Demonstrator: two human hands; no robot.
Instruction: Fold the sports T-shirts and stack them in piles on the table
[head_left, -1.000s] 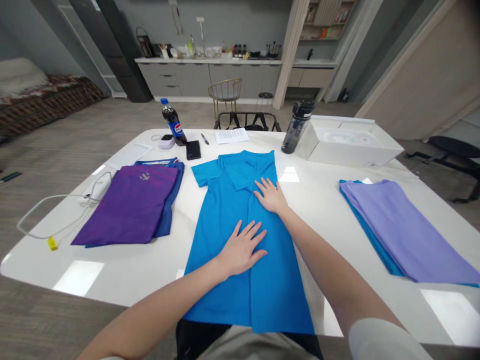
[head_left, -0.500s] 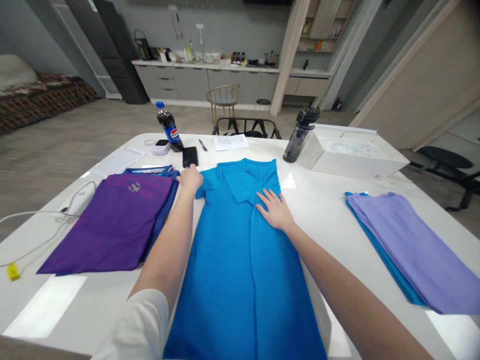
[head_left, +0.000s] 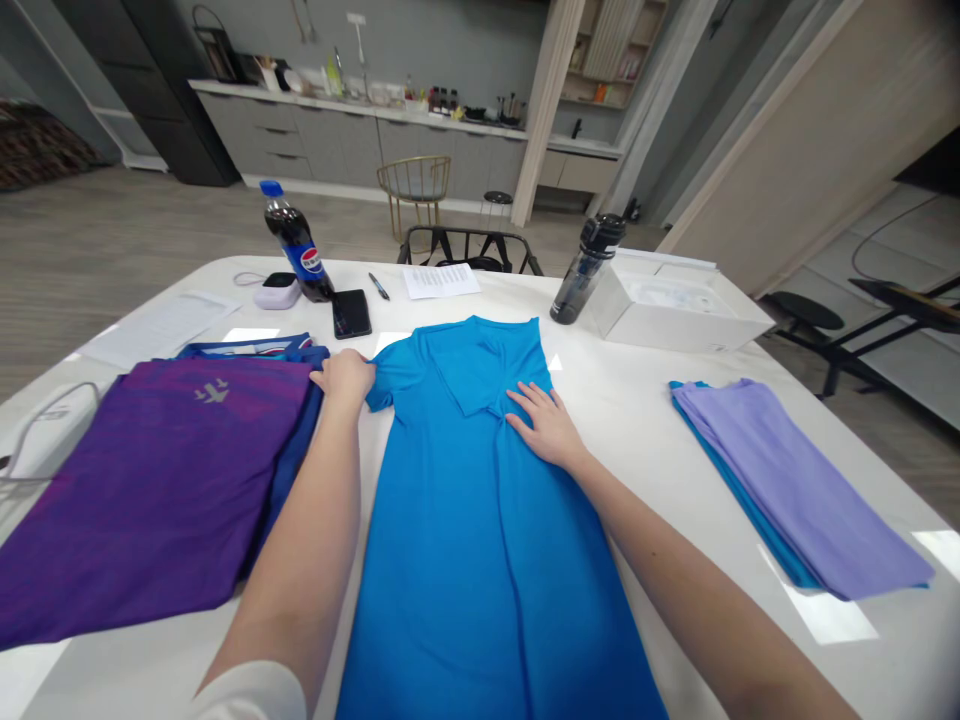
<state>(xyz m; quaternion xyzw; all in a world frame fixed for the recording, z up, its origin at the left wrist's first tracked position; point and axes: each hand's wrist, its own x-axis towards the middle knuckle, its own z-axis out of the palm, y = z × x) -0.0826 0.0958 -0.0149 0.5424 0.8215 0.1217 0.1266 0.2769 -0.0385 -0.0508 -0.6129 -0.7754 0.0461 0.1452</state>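
A blue T-shirt (head_left: 450, 520) lies lengthwise on the white table in front of me, with a crease running down its front and its collar at the far end. My left hand (head_left: 346, 378) is closed at the edge of the left sleeve, its fingers beside the purple shirt pile; the fingertips are partly hidden. Flat on the upper right of the blue T-shirt rests my right hand (head_left: 549, 425), fingers spread. The right sleeve is not visible at the shirt's outer edge.
Left are a folded purple shirt (head_left: 165, 480) on other garments and a white power strip (head_left: 52, 430). Beyond stand a cola bottle (head_left: 300, 250), a phone (head_left: 351, 314), a dark water bottle (head_left: 589, 270) and a white box (head_left: 667, 325). Folded lilac clothing (head_left: 795, 480) lies right.
My left hand has moved left and slightly nearer, and the left sleeve reaches further out. My right hand stays on the shirt. The view has shifted, moving the background left.
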